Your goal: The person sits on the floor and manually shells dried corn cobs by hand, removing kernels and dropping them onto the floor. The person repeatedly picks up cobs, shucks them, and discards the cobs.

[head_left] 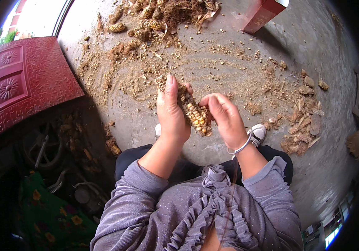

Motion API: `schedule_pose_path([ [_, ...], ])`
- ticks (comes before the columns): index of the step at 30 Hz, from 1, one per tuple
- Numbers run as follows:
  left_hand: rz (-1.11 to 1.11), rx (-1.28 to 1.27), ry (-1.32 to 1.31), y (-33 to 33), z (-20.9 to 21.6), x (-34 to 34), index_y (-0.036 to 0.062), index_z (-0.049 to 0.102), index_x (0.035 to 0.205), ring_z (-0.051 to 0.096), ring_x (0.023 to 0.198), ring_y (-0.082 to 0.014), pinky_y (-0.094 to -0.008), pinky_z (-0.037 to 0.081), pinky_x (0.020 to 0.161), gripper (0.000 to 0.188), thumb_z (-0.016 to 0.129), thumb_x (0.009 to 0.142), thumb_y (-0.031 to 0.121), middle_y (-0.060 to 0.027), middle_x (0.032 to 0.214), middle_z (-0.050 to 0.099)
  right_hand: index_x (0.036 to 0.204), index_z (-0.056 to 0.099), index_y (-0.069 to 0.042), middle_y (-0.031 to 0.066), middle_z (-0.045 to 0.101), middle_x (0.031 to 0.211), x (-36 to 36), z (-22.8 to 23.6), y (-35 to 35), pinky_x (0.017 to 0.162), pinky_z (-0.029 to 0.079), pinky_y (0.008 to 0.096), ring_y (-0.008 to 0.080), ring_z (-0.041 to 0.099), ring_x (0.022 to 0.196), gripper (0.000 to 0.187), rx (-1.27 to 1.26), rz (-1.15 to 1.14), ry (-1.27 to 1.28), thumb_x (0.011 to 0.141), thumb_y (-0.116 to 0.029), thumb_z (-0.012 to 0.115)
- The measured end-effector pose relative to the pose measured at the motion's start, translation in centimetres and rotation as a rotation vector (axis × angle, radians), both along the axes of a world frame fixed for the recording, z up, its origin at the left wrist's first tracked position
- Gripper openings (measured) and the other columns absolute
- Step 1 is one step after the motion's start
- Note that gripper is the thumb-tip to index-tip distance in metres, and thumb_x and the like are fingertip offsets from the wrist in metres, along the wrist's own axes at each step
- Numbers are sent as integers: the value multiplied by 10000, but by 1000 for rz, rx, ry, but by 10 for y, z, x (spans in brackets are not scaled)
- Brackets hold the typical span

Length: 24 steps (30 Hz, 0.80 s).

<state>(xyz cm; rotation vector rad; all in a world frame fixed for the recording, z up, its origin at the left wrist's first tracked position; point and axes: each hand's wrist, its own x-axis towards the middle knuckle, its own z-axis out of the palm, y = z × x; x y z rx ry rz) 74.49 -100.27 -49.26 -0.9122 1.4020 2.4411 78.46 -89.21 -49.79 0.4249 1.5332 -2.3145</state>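
An ear of corn (198, 116), partly stripped with yellow and pale kernels at its lower end, is gripped by my left hand (172, 117). My left thumb points up along its side and the fingers wrap behind it, mostly hidden. At the cob's right edge, the curled fingertips of my right hand (227, 120) press against the kernels, with the thumb beside them. Both hands are above the floor, between my knees. Loose kernels and chaff (142, 83) cover the concrete beyond them.
A heap of corn ears and husk (158, 16) lies at the far side, near a red box (263, 16). Bare cobs and debris (305, 125) are piled at right. At left stand a red embossed door panel (33, 79) and a dark wheel (43, 146). My shoe (258, 134) is below.
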Motion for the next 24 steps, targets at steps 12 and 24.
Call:
schedule_pose_path([
  [12, 16, -56, 6, 8, -3, 7, 88, 435, 731, 445, 503, -83, -213, 364, 474, 328, 513, 806, 398, -23, 626, 498, 783, 460, 10, 135, 465, 571, 10, -15, -18, 475, 368, 303, 198, 482, 501, 245, 383, -26, 173, 875, -213, 416],
  [24, -84, -32, 30, 9, -7, 17, 80, 396, 842, 469, 591, -87, -209, 393, 531, 280, 546, 806, 313, -23, 701, 504, 797, 469, 6, 150, 501, 605, 10, -21, -18, 500, 392, 297, 202, 480, 519, 245, 277, -23, 114, 864, -229, 446],
])
